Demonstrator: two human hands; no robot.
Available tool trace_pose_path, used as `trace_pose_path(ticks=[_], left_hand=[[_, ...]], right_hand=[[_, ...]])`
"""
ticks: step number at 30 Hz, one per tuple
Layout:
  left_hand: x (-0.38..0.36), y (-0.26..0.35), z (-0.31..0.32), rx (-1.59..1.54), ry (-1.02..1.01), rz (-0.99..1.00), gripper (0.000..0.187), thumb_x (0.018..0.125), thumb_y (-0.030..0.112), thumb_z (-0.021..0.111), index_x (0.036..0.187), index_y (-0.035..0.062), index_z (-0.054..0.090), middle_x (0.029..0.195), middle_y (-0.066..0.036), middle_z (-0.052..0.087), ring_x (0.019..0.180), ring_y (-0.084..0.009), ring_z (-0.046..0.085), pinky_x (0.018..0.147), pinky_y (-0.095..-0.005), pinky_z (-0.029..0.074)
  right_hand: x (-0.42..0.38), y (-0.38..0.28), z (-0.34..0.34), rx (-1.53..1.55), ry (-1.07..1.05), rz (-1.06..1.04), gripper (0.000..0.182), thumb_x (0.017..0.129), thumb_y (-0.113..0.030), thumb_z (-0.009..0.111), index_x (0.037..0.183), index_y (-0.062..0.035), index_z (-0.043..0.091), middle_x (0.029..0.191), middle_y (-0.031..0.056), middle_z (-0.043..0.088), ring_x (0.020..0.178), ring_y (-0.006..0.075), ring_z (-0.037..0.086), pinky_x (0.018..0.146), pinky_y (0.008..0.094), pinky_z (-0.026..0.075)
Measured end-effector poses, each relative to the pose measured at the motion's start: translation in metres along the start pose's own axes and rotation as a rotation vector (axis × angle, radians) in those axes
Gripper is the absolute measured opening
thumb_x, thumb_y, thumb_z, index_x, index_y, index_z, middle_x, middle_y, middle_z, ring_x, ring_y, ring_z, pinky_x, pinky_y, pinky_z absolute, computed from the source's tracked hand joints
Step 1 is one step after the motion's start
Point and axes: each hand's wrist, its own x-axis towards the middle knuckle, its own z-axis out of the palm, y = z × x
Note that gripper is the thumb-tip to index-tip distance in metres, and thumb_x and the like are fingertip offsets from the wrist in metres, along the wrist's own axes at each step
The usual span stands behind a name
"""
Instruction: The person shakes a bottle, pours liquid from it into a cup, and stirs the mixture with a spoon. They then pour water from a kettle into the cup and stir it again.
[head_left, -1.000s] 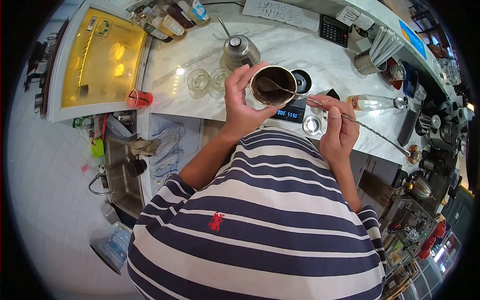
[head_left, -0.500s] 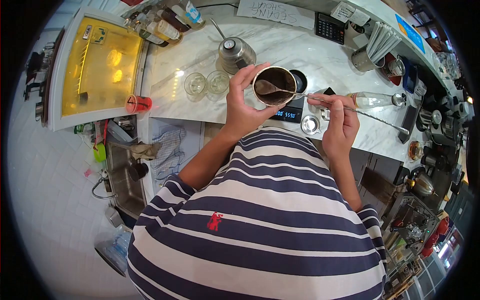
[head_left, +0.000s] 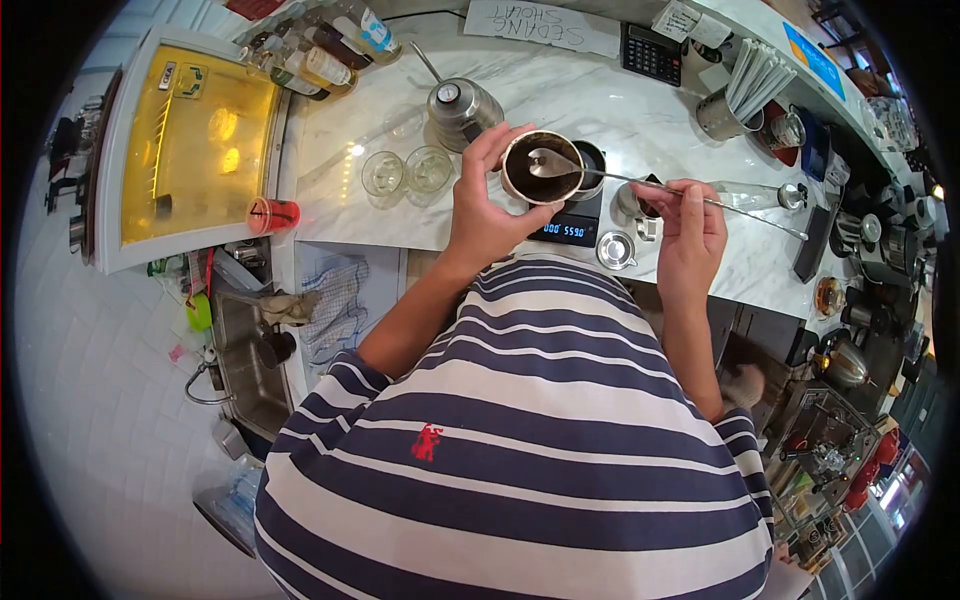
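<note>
My left hand (head_left: 487, 200) is wrapped round a round cup (head_left: 541, 195) with a pale rim and dark inside, tilted toward me. In my right hand (head_left: 692, 235) is a long bar spoon (head_left: 549, 163) with a twisted handle, its bowl over the cup's mouth. Behind the cup, a dark round vessel (head_left: 592, 166) is partly hidden. The digital scale (head_left: 570, 229) below shows lit blue digits. A small metal dish (head_left: 616, 250) lies beside the scale, and a small metal jug (head_left: 630, 203) stands near my right fingers.
A gooseneck kettle (head_left: 466, 112) stands behind my left hand, with two clear glasses (head_left: 384, 175) left of it. To the right are a glass bottle (head_left: 750, 195) and a metal canister of straws (head_left: 722, 117). A calculator (head_left: 652, 54) sits at the back. Left is a sink (head_left: 240, 365).
The spoon's bowl has turned and risen toward the cup's rim. My right hand has shifted slightly, uncovering more of the small metal jug. The view has moved a little.
</note>
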Motion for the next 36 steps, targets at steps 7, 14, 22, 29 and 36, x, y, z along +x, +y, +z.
trace_pose_path(ticks=[7,14,22,29,36], left_hand=[[0.001,-0.016,-0.006,-0.081,0.193,-0.094,0.098,0.073,0.005,0.091,0.151,0.0008,0.031,0.144,-0.021,0.058,0.127,-0.0274,0.062,0.108,-0.0393,0.049],[-0.001,-0.020,-0.015,-0.058,0.208,-0.157,0.097,0.076,-0.004,0.086,0.152,0.0032,0.026,0.149,-0.024,0.051,0.132,-0.0291,0.058,0.113,-0.0402,0.048],[-0.006,-0.018,-0.015,-0.074,0.231,-0.175,0.097,0.075,-0.001,0.088,0.151,0.0024,0.028,0.148,-0.023,0.054,0.130,-0.0277,0.060,0.110,-0.0393,0.048],[-0.018,-0.008,-0.012,0.004,0.242,-0.223,0.096,0.076,-0.003,0.086,0.152,0.0022,0.027,0.150,-0.024,0.052,0.132,-0.0289,0.059,0.112,-0.0409,0.047],[-0.022,0.002,-0.007,0.004,0.279,-0.245,0.097,0.072,0.004,0.091,0.150,-0.0001,0.033,0.146,-0.023,0.058,0.131,-0.0282,0.062,0.110,-0.0397,0.047]], right_hand=[[0.017,-0.006,-0.030,-0.033,0.062,-0.097,0.032,0.114,-0.024,0.045,0.112,0.0037,0.060,0.102,0.0218,0.075,0.105,0.0307,0.075,0.102,0.0394,0.054],[0.026,0.017,-0.030,-0.316,0.039,-0.111,0.030,0.113,-0.021,0.047,0.111,0.0042,0.063,0.101,0.0157,0.075,0.097,0.0210,0.074,0.095,0.0321,0.053],[0.030,0.015,-0.012,-0.556,-0.112,-0.151,0.035,0.107,-0.013,0.050,0.092,0.0091,0.072,0.102,0.0075,0.076,0.065,0.0074,0.051,0.061,0.0284,0.040],[0.056,-0.006,-0.010,-0.610,-0.183,-0.228,0.035,0.108,-0.013,0.050,0.093,0.0073,0.075,0.103,0.0108,0.074,0.086,0.0154,0.067,0.081,0.0298,0.050],[0.093,-0.029,-0.013,-0.268,-0.295,-0.252,0.031,0.112,-0.016,0.044,0.109,0.0063,0.066,0.102,0.0186,0.075,0.094,0.0261,0.074,0.093,0.0390,0.054]])
